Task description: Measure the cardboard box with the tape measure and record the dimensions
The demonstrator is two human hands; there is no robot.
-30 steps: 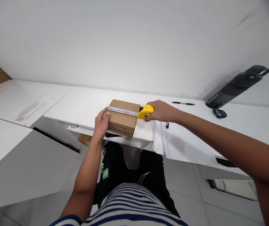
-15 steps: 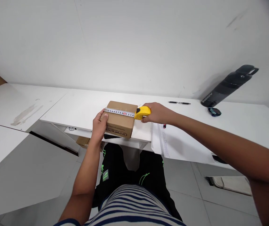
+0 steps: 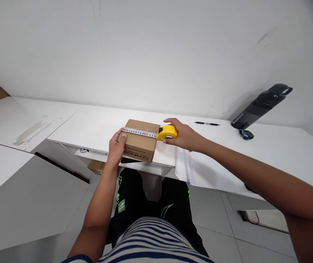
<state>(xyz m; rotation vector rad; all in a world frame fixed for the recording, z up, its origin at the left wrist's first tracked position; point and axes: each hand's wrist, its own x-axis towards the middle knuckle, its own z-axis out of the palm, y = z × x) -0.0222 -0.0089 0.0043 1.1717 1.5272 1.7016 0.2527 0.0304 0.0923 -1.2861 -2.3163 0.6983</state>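
Note:
A small brown cardboard box (image 3: 140, 143) rests at the front edge of the white desk, dark print on its near side. Across its top lies the pulled-out blade of a yellow tape measure (image 3: 167, 132), with numbers and one red mark showing. My left hand (image 3: 117, 145) grips the box's left end, its thumb on top near the blade's end. At the box's right edge, my right hand (image 3: 182, 134) is closed around the tape measure's case, thumb and fingers on either side of it.
A black pen (image 3: 207, 124) lies toward the wall. Farther right a dark bottle (image 3: 259, 106) stands behind a small dark object (image 3: 246, 134). White papers (image 3: 208, 168) lie under my right forearm. Another cardboard box (image 3: 95, 166) sits below the desktop.
The view has shifted slightly. My right hand's fingers have loosened a little around the tape measure's case; the box, blade and left hand keep their arrangement.

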